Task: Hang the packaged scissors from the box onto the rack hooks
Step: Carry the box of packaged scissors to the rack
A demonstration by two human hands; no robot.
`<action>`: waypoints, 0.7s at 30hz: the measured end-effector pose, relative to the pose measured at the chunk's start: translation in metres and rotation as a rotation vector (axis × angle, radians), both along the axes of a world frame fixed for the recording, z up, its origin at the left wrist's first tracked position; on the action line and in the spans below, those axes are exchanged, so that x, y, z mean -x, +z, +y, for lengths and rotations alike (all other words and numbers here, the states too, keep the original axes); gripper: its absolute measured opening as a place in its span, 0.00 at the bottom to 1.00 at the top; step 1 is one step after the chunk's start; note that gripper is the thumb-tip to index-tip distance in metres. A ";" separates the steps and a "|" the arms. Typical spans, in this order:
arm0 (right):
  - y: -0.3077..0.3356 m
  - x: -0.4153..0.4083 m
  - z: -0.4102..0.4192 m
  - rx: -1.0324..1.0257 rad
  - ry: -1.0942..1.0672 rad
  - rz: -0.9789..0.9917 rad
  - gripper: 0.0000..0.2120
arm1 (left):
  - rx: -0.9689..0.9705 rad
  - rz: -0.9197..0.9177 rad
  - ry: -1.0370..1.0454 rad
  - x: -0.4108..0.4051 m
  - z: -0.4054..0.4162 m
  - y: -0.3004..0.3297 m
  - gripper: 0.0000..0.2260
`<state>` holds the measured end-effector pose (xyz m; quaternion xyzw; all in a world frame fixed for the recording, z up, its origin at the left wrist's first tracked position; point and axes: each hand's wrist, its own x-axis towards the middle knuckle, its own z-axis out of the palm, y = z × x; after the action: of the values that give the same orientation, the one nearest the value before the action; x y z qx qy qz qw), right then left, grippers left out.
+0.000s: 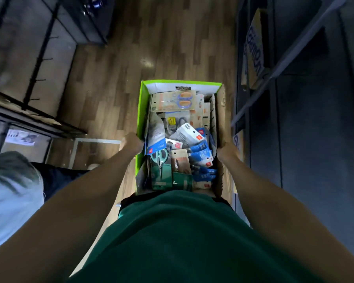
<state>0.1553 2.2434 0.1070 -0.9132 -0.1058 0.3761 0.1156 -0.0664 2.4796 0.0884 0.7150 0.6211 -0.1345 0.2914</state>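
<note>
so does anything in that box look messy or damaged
The scissor packs lie jumbled at all angles in the box, not stacked. Its right wall looks creased and torn along the top.

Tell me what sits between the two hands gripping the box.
In the head view, between the left hand and right hand: the green-sided cardboard box, filled with carded scissors packs.

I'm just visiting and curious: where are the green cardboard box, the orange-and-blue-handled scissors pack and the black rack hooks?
green cardboard box (140, 111): head view, left outer wall.
orange-and-blue-handled scissors pack (173, 100): head view, card middle.
black rack hooks (37, 80): head view, one hook.
</note>
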 end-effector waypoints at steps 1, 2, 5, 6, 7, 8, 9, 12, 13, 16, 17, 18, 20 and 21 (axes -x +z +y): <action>0.000 -0.010 0.002 0.018 -0.015 0.019 0.16 | -0.001 0.007 -0.007 -0.012 0.005 0.000 0.12; -0.002 -0.021 0.006 0.023 -0.026 0.030 0.16 | -0.004 0.006 -0.021 -0.023 0.011 -0.003 0.11; -0.005 -0.050 0.013 0.057 -0.062 0.072 0.16 | 0.023 0.015 -0.051 -0.052 0.035 -0.021 0.09; -0.008 -0.058 0.016 0.059 -0.071 0.070 0.16 | 0.020 0.012 -0.069 -0.061 0.046 -0.032 0.08; -0.009 -0.065 0.019 0.055 -0.091 0.072 0.16 | 0.014 0.009 -0.080 -0.071 0.054 -0.036 0.08; -0.011 -0.071 0.023 0.039 -0.115 0.070 0.16 | 0.012 0.002 -0.085 -0.082 0.059 -0.035 0.07; -0.011 -0.077 0.027 0.029 -0.139 0.066 0.16 | -0.002 -0.006 -0.095 -0.094 0.061 -0.025 0.07; -0.020 -0.098 0.039 -0.015 -0.214 0.048 0.15 | -0.018 -0.022 -0.151 -0.128 0.072 -0.001 0.11; -0.026 -0.105 0.044 -0.015 -0.233 0.055 0.16 | -0.013 -0.024 -0.163 -0.140 0.077 0.005 0.12; -0.027 -0.124 0.063 -0.022 -0.271 0.042 0.18 | -0.019 -0.014 -0.207 -0.168 0.098 0.009 0.13; -0.021 -0.128 0.072 -0.016 -0.261 0.036 0.17 | -0.012 -0.022 -0.203 -0.175 0.109 0.006 0.13; -0.014 -0.135 0.084 -0.003 -0.231 0.031 0.16 | 0.000 -0.032 -0.211 -0.184 0.124 -0.001 0.13; -0.006 -0.146 0.104 0.015 -0.225 0.026 0.16 | 0.055 -0.087 -0.206 -0.198 0.151 -0.017 0.13; -0.002 -0.154 0.116 0.008 -0.240 0.028 0.16 | 0.062 -0.108 -0.212 -0.208 0.168 -0.025 0.13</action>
<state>0.3098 2.3598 0.1049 -0.9144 0.0073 0.3728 0.1576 0.1419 2.6471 0.0635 0.7735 0.5210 -0.1450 0.3306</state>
